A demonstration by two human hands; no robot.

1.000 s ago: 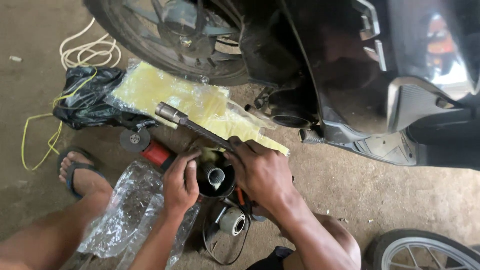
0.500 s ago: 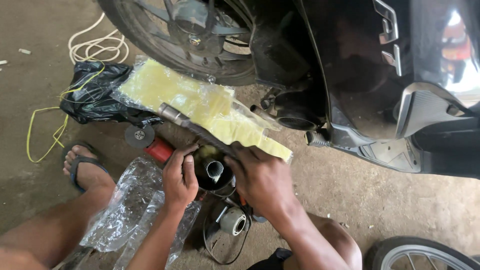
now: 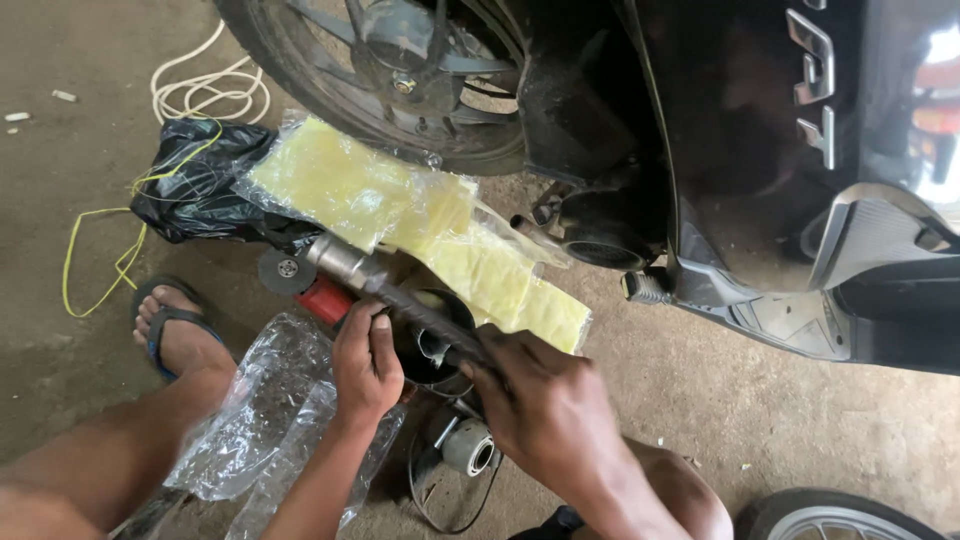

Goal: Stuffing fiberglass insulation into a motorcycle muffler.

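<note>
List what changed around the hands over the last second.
The view shifted, little else. The left hand slid slightly along the rim of the dark round part. The right hand kept its grip on the long metal tool lying across that part. The yellow packet, black bag and wheel stayed put.

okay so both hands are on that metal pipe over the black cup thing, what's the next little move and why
Probably keep the left hand bracing the black round part and ease the metal pipe further in with the right hand. The pipe lies tilted across the part's opening and looks not yet seated.
</note>
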